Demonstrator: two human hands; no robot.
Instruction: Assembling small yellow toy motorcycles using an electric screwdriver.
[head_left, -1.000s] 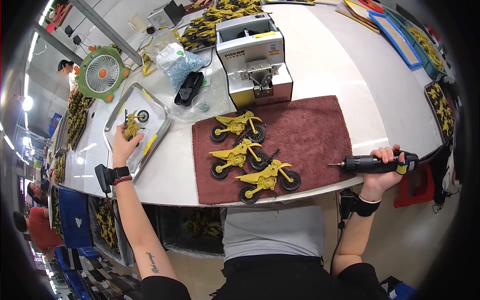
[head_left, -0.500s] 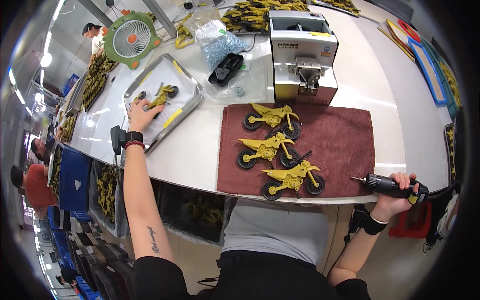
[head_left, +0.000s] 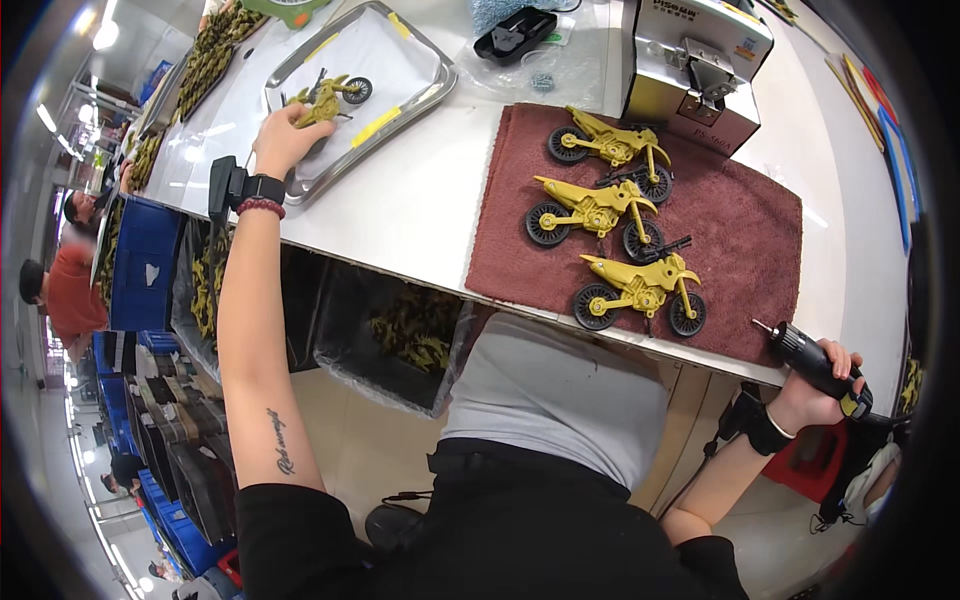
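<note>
My left hand is at the near side of a metal tray lined with white paper. Its fingers are closed around the rear of a yellow toy motorcycle with black wheels, hiding part of it. At the table's front right edge, my right hand grips a black electric screwdriver, its bit pointing left over the towel's corner. On the brown-red towel lie three more toy motorcycles: a far one, a middle one and a near one, all on their sides.
Behind the towel stands a silver box-shaped machine. Left of it are a black plastic tray and a clear bag with small pale-blue pieces. Below the table, a lined bin holds yellow parts. People sit at the far left.
The view has tilted and shifted, so the tray and towel sit higher in it. My left hand stays at the motorcycle in the tray; my right hand still holds the screwdriver.
</note>
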